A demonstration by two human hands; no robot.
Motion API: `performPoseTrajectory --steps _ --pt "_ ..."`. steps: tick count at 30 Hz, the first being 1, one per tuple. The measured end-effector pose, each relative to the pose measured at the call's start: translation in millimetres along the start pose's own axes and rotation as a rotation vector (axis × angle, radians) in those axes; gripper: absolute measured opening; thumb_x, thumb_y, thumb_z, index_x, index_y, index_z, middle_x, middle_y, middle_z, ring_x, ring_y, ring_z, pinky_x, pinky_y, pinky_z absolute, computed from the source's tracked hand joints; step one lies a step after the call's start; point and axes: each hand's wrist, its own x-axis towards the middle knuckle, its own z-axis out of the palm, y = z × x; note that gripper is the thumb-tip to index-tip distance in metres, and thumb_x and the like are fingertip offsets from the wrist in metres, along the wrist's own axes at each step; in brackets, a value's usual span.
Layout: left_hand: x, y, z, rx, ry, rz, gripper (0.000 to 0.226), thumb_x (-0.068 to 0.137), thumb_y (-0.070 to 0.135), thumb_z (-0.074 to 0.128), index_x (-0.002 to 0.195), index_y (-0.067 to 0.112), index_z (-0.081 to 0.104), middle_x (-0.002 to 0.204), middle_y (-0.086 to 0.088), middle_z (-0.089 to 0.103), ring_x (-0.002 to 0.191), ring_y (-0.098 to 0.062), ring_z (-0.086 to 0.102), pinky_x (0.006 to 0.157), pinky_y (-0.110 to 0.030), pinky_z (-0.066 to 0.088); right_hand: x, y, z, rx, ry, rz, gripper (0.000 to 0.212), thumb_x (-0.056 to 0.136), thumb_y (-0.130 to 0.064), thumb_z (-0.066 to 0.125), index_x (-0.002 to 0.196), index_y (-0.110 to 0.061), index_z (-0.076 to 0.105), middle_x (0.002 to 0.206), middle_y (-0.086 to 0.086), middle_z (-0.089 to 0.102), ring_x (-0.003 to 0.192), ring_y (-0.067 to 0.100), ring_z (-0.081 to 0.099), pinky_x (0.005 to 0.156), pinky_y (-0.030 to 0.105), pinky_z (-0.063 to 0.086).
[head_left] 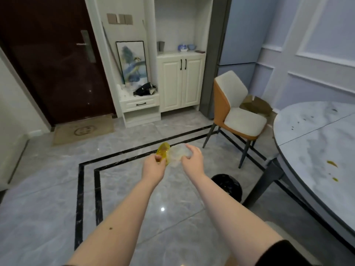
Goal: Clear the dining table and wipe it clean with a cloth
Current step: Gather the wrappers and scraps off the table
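Grey marble floor tiles with black inlay lines fill the middle of the room, with a dark door far left, white cabinets at the far wall, and a chair (238,116) standing just left of the round marble dining table (315,150) at the right edge. That table top looks bare of dishes but carries yellowish smears and dark specks, so the clearing seems nearly done and wiping is not yet begun. Both arms reach out over the floor, well left of the table. Left hand (153,167) pinches a yellow-stained clear plastic piece (163,151) between curled fingers and thumb; right hand (192,160) has its fingers curled round a crumpled clear plastic container (179,153), which touches the yellow piece. Whether the two are one item or two nested ones is hard to tell. A black-lined bin (227,186) sits on the floor near the table leg, below and right of the right hand. To do this step well, I judge the hands should carry the plastic right over the bin mouth, kept level so residue does not drip on the tiles, and let go only once above the liner
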Motion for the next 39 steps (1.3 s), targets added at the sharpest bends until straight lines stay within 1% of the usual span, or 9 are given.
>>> performPoseTrajectory --steps 3,7,12,16,20,28,30,34,39 --pt "63 18 23 0.029 -0.072 0.032 0.015 0.089 0.015 0.058 0.075 0.018 0.053 0.082 -0.001 0.055 0.082 -0.018 0.052 0.071 -0.023 0.036 62 8 9 0.047 0.056 0.084 0.048 0.085 0.001 0.047 0.132 -0.008 0.048 0.137 0.007 0.042 0.121 0.018 0.047 0.096 0.019 0.034" --pt "134 36 58 0.069 -0.143 0.046 0.014 0.089 0.016 0.058 0.098 0.007 0.061 0.091 -0.009 0.060 0.091 -0.027 0.059 0.073 -0.024 0.038 123 12 2 0.015 0.099 0.131 0.047 0.087 -0.001 0.048 0.133 -0.009 0.046 0.136 0.005 0.042 0.107 0.012 0.049 0.086 0.013 0.033" --pt "193 47 133 0.080 -0.287 0.060 0.022 0.087 0.015 0.059 0.104 0.000 0.062 0.105 -0.019 0.065 0.101 -0.032 0.060 0.086 -0.032 0.045 180 49 -24 -0.077 0.196 0.208 0.050 0.087 -0.001 0.050 0.136 -0.007 0.042 0.138 0.007 0.040 0.115 0.015 0.048 0.083 0.005 0.026" --pt "224 52 206 0.125 -0.480 0.093 0.027 0.090 0.018 0.057 0.110 0.000 0.061 0.107 -0.018 0.065 0.104 -0.031 0.060 0.085 -0.030 0.044 216 94 -44 -0.139 0.276 0.331 0.055 0.087 -0.006 0.050 0.139 -0.009 0.036 0.142 0.005 0.033 0.123 0.020 0.045 0.100 0.023 0.037" --pt "257 49 282 0.166 -0.677 0.119 0.025 0.090 0.017 0.057 0.107 -0.001 0.062 0.106 -0.018 0.066 0.101 -0.030 0.061 0.076 -0.027 0.041 254 140 -63 -0.198 0.334 0.451 0.055 0.088 -0.006 0.047 0.141 -0.010 0.032 0.143 0.004 0.030 0.122 0.022 0.045 0.099 0.026 0.036" --pt "291 -5 413 0.263 -1.019 0.091 0.022 0.087 0.022 0.060 0.097 0.003 0.064 0.082 -0.012 0.064 0.082 -0.024 0.060 0.060 -0.028 0.043 290 269 -75 -0.143 0.434 0.714 0.057 0.089 -0.003 0.047 0.143 -0.006 0.031 0.147 0.008 0.029 0.134 0.022 0.035 0.109 0.025 0.027" --pt "295 -16 433 0.285 -1.058 0.076 0.029 0.090 0.025 0.057 0.108 0.003 0.061 0.092 -0.012 0.064 0.083 -0.018 0.055 0.057 -0.023 0.040 294 292 -75 -0.125 0.429 0.741 0.054 0.089 -0.007 0.049 0.142 -0.009 0.035 0.147 0.006 0.030 0.132 0.021 0.036 0.108 0.023 0.027" --pt "304 -63 500 0.346 -1.118 0.078 0.036 0.092 0.025 0.055 0.121 0.003 0.054 0.115 -0.012 0.061 0.107 -0.026 0.056 0.078 -0.023 0.039 307 365 -76 -0.089 0.422 0.823 0.055 0.091 -0.006 0.043 0.144 -0.009 0.030 0.148 0.004 0.026 0.132 0.022 0.036 0.106 0.023 0.029" --pt "307 -129 561 0.401 -1.158 0.046 0.040 0.092 0.025 0.055 0.126 0.004 0.050 0.115 -0.014 0.061 0.105 -0.027 0.058 0.083 -0.029 0.046 311 448 -60 -0.066 0.410 0.857 0.057 0.093 -0.005 0.039 0.147 -0.010 0.022 0.152 0.005 0.019 0.137 0.021 0.029 0.110 0.025 0.026"
